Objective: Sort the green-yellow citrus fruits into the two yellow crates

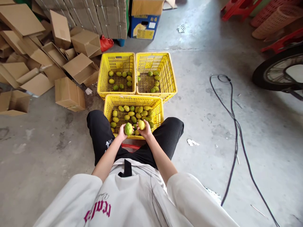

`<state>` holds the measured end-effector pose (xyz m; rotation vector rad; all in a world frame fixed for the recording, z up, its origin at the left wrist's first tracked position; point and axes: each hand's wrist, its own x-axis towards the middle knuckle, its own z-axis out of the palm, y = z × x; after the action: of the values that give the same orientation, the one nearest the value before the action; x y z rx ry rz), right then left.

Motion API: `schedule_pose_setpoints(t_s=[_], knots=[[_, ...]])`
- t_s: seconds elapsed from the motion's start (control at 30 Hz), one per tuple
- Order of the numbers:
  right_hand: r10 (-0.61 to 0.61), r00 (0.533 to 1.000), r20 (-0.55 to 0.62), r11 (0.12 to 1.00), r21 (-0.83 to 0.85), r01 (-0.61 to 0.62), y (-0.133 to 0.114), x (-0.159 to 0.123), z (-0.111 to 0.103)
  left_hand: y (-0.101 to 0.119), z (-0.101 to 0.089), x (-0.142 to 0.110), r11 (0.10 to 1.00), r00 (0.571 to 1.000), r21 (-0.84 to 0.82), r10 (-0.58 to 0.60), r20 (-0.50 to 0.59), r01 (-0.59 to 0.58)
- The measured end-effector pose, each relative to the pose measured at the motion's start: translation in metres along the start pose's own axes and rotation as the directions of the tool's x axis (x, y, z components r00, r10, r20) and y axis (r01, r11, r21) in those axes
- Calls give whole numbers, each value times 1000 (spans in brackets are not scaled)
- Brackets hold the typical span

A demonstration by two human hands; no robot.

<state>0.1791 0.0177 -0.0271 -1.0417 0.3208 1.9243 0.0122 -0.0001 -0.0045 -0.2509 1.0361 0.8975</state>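
Observation:
My left hand (121, 132) is closed around a green lemon (128, 129) with a yellowish tint. Beside it, my right hand (147, 130) grips a yellow lemon (141, 125). Both hands are above the near edge of a yellow plastic crate (161, 108) between my knees. Many green and yellow lemons (133, 119) lie on that crate's floor, some hidden by my hands. Behind it stand two more yellow crates side by side, a left one (100, 75) and a right one (172, 75). Each of those has several lemons scattered on its bottom.
Open cardboard boxes (69, 94) are heaped at the left. A blue fruit carton (144, 27) stands behind the crates. On the right, a black cable (234, 121) lies looped on the concrete floor near a motorcycle wheel (279, 71). Pink baskets (276, 22) are at the far right.

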Motion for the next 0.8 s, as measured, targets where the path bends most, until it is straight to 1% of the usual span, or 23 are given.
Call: schedule_pose_setpoints(t_s=[0.07,0.13,0.23,0.37,0.5,0.57,0.6,0.7,0.8], knots=[[-72,997,-22,997,17,72,-1,1,0,-1,0,1,999,1000,35,2,12,-3],[-108,994,-16,993,37,109,-2,2,0,-4,-1,3,997,1000,76,-8,-9,9],[-113,994,5,993,31,113,-1,3,-1,-7,-2,4,990,998,127,-49,-40,53],[-94,995,25,995,25,93,1,3,1,-7,-3,3,988,997,131,-75,-30,78],[-129,989,-77,990,51,133,-1,0,5,-6,-4,3,990,994,100,-102,31,98],[-140,983,-115,985,82,150,-3,-1,7,-6,-4,3,986,993,129,-112,46,106],[-142,983,-114,984,92,153,-4,-2,8,-7,-5,3,981,992,160,-120,48,111],[-139,989,-48,987,73,143,-4,-5,8,-8,-6,4,957,989,260,-141,44,125],[-108,994,26,994,26,107,-2,-6,7,-7,-6,2,957,994,274,-107,38,92]])
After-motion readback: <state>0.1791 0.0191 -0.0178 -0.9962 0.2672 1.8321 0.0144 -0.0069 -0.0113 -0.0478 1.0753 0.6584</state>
